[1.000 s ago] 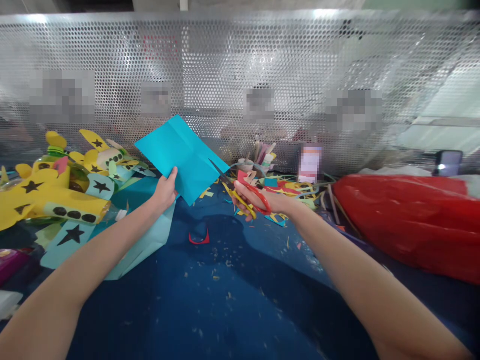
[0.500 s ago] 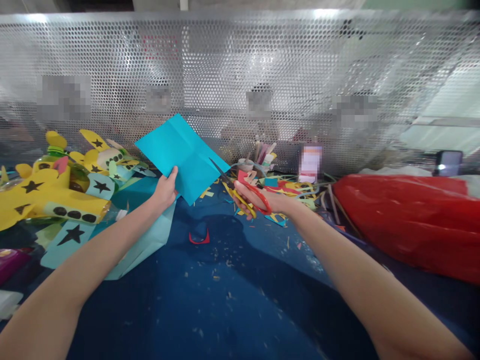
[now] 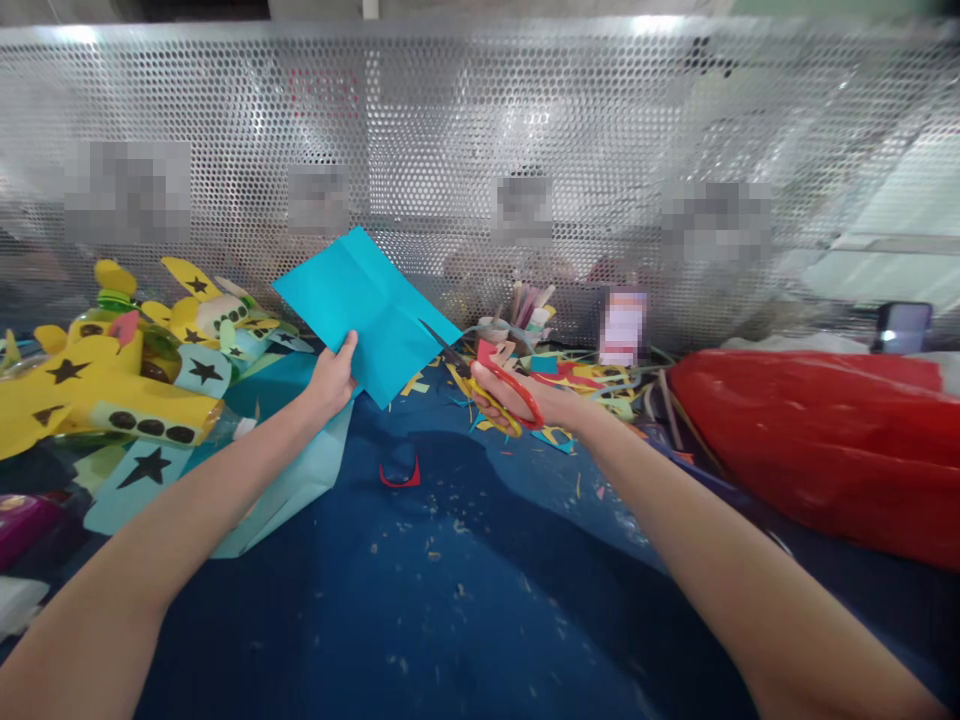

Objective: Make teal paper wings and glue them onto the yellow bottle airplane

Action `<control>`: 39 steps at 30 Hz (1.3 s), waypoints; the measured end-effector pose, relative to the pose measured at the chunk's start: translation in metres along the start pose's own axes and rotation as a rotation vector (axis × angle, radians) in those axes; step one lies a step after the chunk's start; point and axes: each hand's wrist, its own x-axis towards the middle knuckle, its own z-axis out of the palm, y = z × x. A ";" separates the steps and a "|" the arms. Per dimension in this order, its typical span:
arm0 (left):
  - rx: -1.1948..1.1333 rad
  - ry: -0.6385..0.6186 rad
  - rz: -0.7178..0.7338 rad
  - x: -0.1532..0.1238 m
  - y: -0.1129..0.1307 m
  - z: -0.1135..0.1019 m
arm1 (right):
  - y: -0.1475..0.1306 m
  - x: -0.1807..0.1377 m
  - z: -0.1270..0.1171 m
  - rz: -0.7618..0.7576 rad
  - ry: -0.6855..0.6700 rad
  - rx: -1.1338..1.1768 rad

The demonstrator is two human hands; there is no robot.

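My left hand (image 3: 332,378) pinches the lower edge of a creased turquoise paper sheet (image 3: 364,305) and holds it up above the dark blue table (image 3: 450,600). My right hand (image 3: 517,400) grips red-and-yellow-handled scissors (image 3: 487,385). Their dark blades point up and left and bite into the sheet's right edge. A small red paper offcut (image 3: 399,476) lies on the table just below the sheet.
Yellow paper planes with black stars (image 3: 112,385) pile up at the left, beside pale blue sheets (image 3: 292,480). Coloured paper scraps (image 3: 585,385) and a cup of sticks (image 3: 517,320) sit behind the scissors. A red plastic bag (image 3: 817,440) fills the right. A perforated metal screen (image 3: 480,150) closes the back.
Almost nothing differs: the sheet and both hands hold the same place, with only a slight shift of the view.
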 end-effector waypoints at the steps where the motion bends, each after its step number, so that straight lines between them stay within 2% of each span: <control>1: -0.003 0.001 -0.005 0.000 0.000 0.000 | 0.001 0.001 0.000 -0.003 0.006 0.006; 25: 0.039 0.008 -0.003 0.004 0.002 -0.003 | -0.015 -0.007 0.007 0.076 0.105 -0.019; 29: 0.068 -0.067 0.003 0.007 0.002 -0.007 | -0.012 -0.007 0.002 0.088 0.074 -0.030; 34: 0.170 -0.225 0.012 0.007 0.003 -0.010 | 0.004 -0.005 -0.006 -0.009 0.015 -0.092; 39: 0.214 -0.261 -0.024 0.003 0.001 -0.009 | 0.015 0.000 -0.008 -0.094 -0.037 -0.100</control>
